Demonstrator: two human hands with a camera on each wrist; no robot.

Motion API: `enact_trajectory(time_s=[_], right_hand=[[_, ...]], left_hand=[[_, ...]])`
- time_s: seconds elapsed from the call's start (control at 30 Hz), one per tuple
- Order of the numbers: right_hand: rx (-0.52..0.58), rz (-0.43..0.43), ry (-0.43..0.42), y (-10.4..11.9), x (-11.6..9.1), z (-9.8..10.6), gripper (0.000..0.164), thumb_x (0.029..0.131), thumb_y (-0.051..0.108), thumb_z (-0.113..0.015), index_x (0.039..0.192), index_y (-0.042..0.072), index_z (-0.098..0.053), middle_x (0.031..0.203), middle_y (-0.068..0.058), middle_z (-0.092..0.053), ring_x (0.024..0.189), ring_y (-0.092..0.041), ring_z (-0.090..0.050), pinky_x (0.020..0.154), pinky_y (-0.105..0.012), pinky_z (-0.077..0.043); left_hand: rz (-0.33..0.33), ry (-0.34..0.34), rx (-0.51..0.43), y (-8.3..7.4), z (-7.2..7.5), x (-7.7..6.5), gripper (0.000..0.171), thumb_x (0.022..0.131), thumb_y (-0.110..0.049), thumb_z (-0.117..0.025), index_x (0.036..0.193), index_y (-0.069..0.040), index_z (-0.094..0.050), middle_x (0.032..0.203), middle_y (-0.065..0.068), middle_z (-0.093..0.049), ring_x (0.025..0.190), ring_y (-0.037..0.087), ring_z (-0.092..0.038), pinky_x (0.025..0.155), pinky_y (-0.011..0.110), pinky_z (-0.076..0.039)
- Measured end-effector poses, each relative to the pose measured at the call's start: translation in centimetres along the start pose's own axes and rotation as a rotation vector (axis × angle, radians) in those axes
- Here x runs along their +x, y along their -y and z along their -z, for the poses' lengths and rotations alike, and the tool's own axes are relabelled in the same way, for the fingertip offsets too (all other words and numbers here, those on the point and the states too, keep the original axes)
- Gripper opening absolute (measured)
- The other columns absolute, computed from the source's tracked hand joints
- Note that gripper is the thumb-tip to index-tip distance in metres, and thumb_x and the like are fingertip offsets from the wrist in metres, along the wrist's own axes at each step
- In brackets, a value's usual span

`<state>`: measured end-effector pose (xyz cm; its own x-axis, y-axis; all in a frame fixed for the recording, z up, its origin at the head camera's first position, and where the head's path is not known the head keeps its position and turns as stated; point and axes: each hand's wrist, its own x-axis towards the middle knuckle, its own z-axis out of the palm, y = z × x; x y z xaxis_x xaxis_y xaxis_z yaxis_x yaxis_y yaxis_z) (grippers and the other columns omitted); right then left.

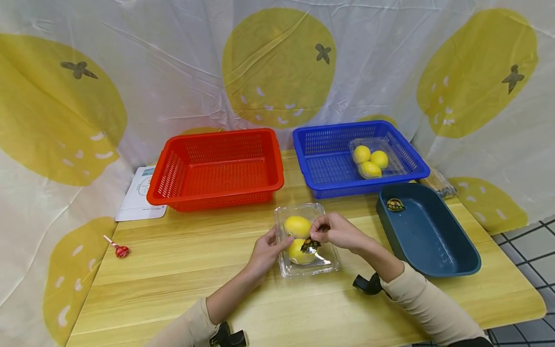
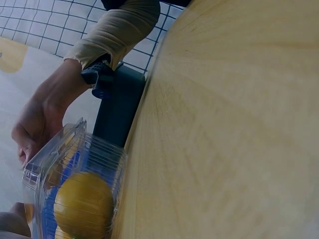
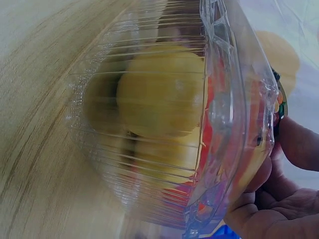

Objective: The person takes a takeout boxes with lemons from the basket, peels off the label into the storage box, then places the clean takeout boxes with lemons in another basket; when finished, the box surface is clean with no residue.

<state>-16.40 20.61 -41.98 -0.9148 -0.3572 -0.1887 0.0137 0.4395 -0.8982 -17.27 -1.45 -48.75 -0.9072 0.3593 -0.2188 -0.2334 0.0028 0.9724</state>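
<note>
On the wooden table in the head view lies a closed clear plastic clamshell box with yellow lemons inside. My left hand grips its left side, thumb over the lid. My right hand pinches the edge of a dark oval sticker with gold print, which lies over the lid above the lower lemon. Seen from the right wrist, the sticker is edge-on at the lid, thumb and finger at its side. The left wrist view shows the box low on the table, one lemon plain through its ribbed wall.
A red basket stands at the back left, a blue basket at the back right holding another box of lemons. A dark teal basin at right contains a similar sticker. A lollipop and printed sheet lie left.
</note>
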Motion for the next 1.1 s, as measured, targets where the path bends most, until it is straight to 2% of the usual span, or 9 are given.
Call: enact_trajectory(time_s=[0.47,0.77,1.1], right_hand=[[0.043,-0.003,0.017,-0.2,0.1,0.3,0.008,0.089,0.003,-0.062,0.088,-0.005,-0.064,0.08,-0.002,-0.059,0.076,-0.015,-0.051,0.069,-0.025,-0.045],[0.131,0.0,0.046,-0.4,0.3,1.0,0.011,0.092,0.005,-0.058,0.091,-0.005,-0.062,0.081,0.0,-0.057,0.078,-0.014,-0.05,0.072,-0.027,-0.046],[0.082,-0.01,0.046,-0.1,0.2,1.1,0.013,0.093,0.008,-0.06,0.096,-0.004,-0.066,0.086,-0.002,-0.062,0.08,-0.016,-0.052,0.075,-0.028,-0.048]], left_hand=[[0.01,-0.002,0.002,0.0,0.1,0.0,0.073,0.091,-0.025,-0.068,0.15,-0.001,-0.032,0.155,0.023,-0.032,0.142,0.037,-0.036,0.114,0.044,-0.035],[0.019,-0.01,-0.002,-0.2,0.1,0.0,0.075,0.091,-0.026,-0.069,0.151,-0.003,-0.032,0.155,0.022,-0.033,0.142,0.037,-0.036,0.114,0.045,-0.035],[0.016,-0.005,0.002,-0.1,0.0,0.0,0.075,0.09,-0.029,-0.07,0.15,-0.003,-0.033,0.154,0.022,-0.035,0.142,0.037,-0.037,0.114,0.045,-0.035]])
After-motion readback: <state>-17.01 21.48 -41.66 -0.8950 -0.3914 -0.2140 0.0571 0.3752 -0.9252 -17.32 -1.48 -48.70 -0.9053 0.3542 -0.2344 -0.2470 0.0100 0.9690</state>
